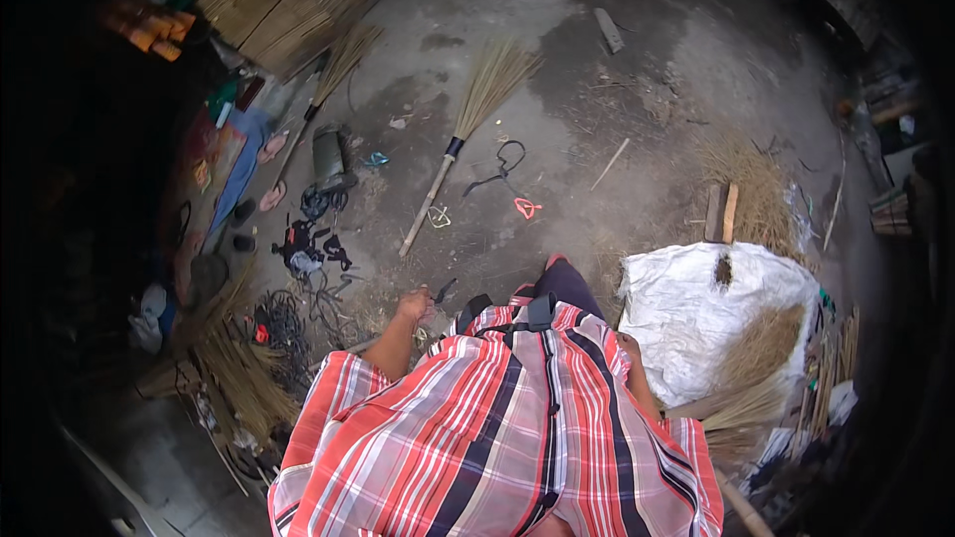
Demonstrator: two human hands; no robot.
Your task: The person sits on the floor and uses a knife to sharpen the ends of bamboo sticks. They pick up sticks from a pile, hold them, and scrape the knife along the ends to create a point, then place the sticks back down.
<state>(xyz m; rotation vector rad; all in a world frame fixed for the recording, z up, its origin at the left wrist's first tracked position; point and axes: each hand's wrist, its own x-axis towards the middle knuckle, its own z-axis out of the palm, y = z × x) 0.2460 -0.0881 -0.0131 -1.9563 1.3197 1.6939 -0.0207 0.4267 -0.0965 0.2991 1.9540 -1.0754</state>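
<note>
My left hand is beside my left knee, low over the floor, its fingers curled closed. A small dark curved piece shows right at the fingertips; whether it is gripped or lies on the floor I cannot tell. Against my right thigh is my right hand, partly covered by the plaid shirt, its fingers mostly hidden. A broom with a dark binding and pale bristles lies on the floor ahead. Close to it are a black strip loop and an orange-red tie.
To the right, a white sack bears loose straw, with a wooden block at its far edge. Black strips and straw bundles lie at left. A second broom and a slatted mat are farther off.
</note>
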